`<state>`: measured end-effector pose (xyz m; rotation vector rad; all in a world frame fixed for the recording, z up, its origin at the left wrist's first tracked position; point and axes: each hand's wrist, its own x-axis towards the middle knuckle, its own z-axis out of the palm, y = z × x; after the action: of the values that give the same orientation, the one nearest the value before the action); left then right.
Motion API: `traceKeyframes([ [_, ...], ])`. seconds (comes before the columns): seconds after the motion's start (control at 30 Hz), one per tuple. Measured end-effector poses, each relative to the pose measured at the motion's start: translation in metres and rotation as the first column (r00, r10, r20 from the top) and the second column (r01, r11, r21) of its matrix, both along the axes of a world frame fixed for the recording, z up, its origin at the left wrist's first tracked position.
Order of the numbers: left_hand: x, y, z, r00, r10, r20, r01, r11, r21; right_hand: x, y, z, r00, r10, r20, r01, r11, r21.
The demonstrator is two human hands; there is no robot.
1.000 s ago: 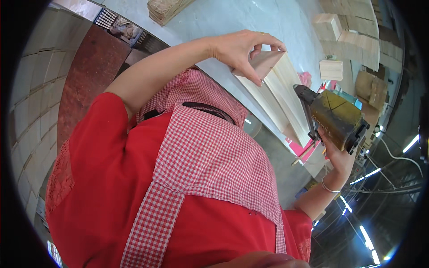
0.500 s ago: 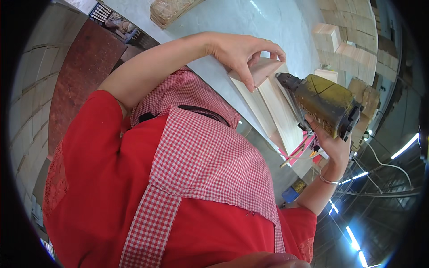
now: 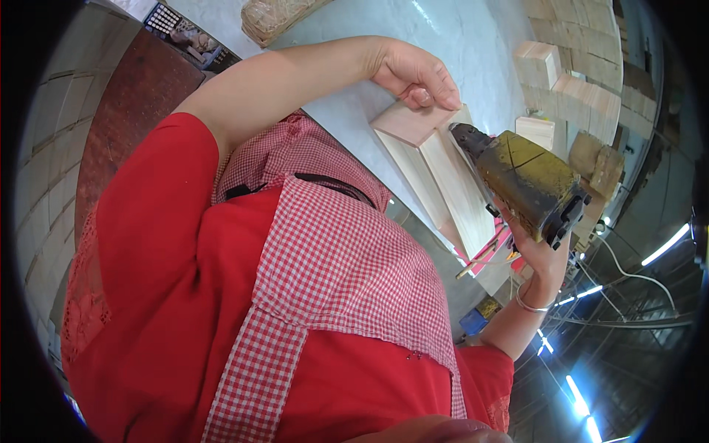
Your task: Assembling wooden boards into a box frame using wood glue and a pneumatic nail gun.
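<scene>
A pale wooden box (image 3: 459, 193) made of thin boards lies on the light worktable, with a short end board (image 3: 415, 124) across its far end. At that board's right corner, my left hand (image 3: 415, 74) has its fingers curled and its fingertips pinching the edge. My right hand (image 3: 545, 255) is wrapped around a worn yellow and black nail gun (image 3: 528, 173), partly hidden behind the tool's body. The gun's nose is beside the box's right side, close to the corner near my left fingertips; whether it touches the wood I cannot tell.
Stacked wooden boards (image 3: 576, 44) stand along the table's right side, with a small wood block (image 3: 535, 131) nearer. A wrapped bundle (image 3: 277, 16) lies at the far left of the table (image 3: 354, 33). A dark crate (image 3: 188, 37) sits beyond the table edge.
My left hand has gone from spread across the end board to curled at its right corner. The nail gun and my right hand have shifted slightly left.
</scene>
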<state>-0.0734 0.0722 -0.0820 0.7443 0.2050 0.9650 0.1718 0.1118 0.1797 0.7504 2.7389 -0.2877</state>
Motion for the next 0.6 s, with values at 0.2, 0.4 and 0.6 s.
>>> traceKeyframes([
  [0.2, 0.002, -0.002, 0.008, 0.997, 0.053, -0.061, -0.061, 0.99, -0.128, 0.002, 0.001, -0.003, 0.998, -0.039, -0.043, 0.037, 0.999, -0.039],
  [0.4, 0.0, -0.026, 0.017, 0.92, 0.264, -0.291, -0.256, 0.965, 0.066, 0.0, 0.003, -0.003, 0.999, -0.041, -0.023, 0.04, 0.999, -0.019],
  [0.6, 0.009, -0.071, 0.027, 0.431, 0.756, -0.492, -0.391, 0.648, 0.654, -0.005, 0.003, -0.002, 0.997, -0.066, -0.033, 0.064, 0.995, -0.07],
])
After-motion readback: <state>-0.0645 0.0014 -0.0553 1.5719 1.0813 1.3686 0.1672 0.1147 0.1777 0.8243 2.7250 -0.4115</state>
